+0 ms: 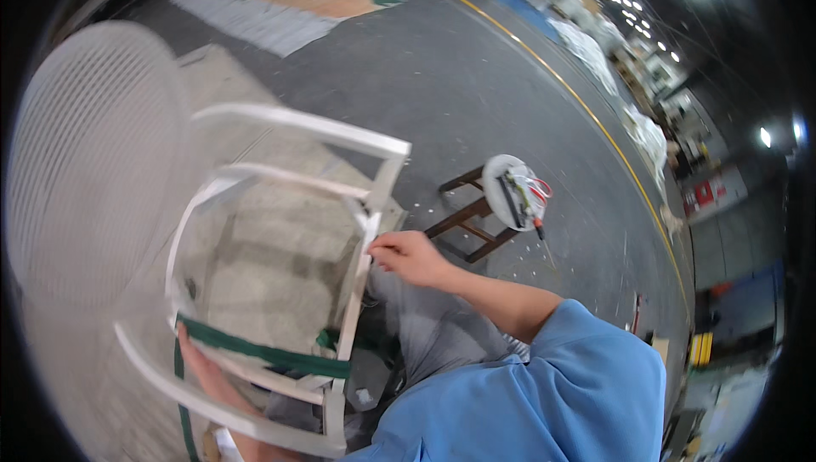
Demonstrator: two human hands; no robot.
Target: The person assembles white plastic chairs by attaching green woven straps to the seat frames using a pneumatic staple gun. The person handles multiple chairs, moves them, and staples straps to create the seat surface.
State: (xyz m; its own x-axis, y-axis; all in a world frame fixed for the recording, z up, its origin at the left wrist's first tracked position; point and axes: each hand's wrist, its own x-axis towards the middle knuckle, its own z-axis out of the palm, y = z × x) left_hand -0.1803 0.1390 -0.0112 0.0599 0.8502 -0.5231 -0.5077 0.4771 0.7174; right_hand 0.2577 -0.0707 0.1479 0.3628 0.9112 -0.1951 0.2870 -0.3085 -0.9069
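Observation:
A white chair frame (pixel 393 175) with an open seat and a ribbed oval back (pixel 98 164) lies in front of me. One green webbing strap (pixel 255 348) is stretched across the seat opening, its tail hanging down at the left. My left hand (pixel 201 367) reaches under the armrest to the strap's left end and grips it at the seat rail; some fingers are hidden. At the rail nearer my body, my right hand (pixel 412 258) is closed with fingertips pinched together. Whatever lies between those fingertips is too small to make out. More green webbing (pixel 327 340) bunches beside that rail.
To the right stands a dark wooden stool (pixel 476 217) with a round pale top holding tools and a red cord (pixel 541 190). Sheeting (pixel 255 20) covers floor at the back left. A yellow line (pixel 544 62) runs along wrapped goods (pixel 586 50). Pale scraps dot the floor.

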